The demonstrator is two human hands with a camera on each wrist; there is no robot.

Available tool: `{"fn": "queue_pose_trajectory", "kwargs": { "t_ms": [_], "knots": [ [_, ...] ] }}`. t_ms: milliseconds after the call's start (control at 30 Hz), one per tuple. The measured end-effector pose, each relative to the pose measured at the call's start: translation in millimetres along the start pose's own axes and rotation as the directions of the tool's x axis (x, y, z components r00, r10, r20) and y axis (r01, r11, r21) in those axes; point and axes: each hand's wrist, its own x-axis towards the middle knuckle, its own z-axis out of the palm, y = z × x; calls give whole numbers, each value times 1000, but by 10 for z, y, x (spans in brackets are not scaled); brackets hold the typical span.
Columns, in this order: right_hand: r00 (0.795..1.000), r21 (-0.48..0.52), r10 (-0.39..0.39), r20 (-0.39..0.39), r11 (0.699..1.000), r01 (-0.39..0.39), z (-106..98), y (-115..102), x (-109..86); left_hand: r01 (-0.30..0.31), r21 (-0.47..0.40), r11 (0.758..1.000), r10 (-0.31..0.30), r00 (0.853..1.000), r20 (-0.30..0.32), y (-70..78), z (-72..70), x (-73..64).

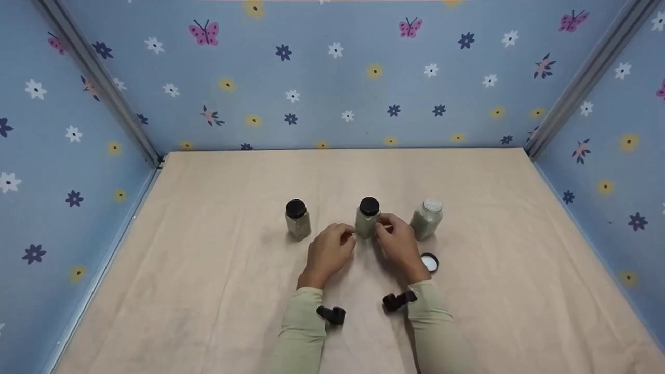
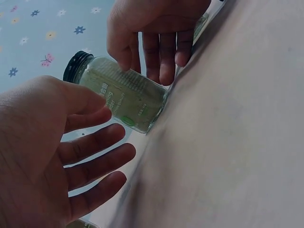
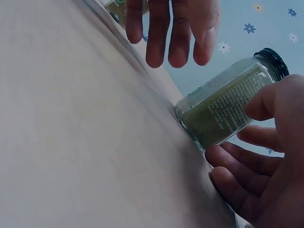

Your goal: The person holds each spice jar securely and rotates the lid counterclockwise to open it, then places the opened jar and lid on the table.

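A glass spice jar (image 1: pixel 367 223) with a black cap and greenish powder inside stands upright on the table between both hands. My left hand (image 1: pixel 331 251) is at its left side, fingers relaxed and slightly bent. In the left wrist view the thumb and index tips overlap the jar (image 2: pixel 133 99), whose printed label shows. On the other side is my right hand (image 1: pixel 400 246), its thumb and fingers spread loosely beside the glass. The right wrist view has the thumb overlapping the jar (image 3: pixel 223 104) near its cap end, with the other fingers alongside.
Another black-capped jar (image 1: pixel 297 223) stands to the left. On the right is a jar (image 1: pixel 427 221) with a white shaker top exposed. A loose black cap (image 1: pixel 429 262), white liner up, lies by the right wrist. Flowered walls (image 1: pixel 332 78) surround the cloth-covered table (image 1: pixel 208 234).
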Motion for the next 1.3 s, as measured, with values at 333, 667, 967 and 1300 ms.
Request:
{"fn": "queue_pose_trajectory", "kwargs": {
  "t_ms": [333, 667, 967, 1300],
  "knots": [
    [1000, -31, -4, 22, 1000, 5, -11, -6, 32, 55, -104, 993, -56, 998, -1, 32, -20, 84],
    [1000, 9, 11, 17, 1000, -11, 14, 7, 22, -20, -108, 994, 7, 993, -119, -10, -5, 194],
    [999, 22, 19, 27, 1000, -19, 23, 29, 25, -43, -191, 981, 22, 994, -109, 11, 5, 301],
    [999, -29, 18, 38, 999, -17, 14, 55, 30, -48, -275, 960, 17, 993, -113, 27, 7, 383]
  ]
}}
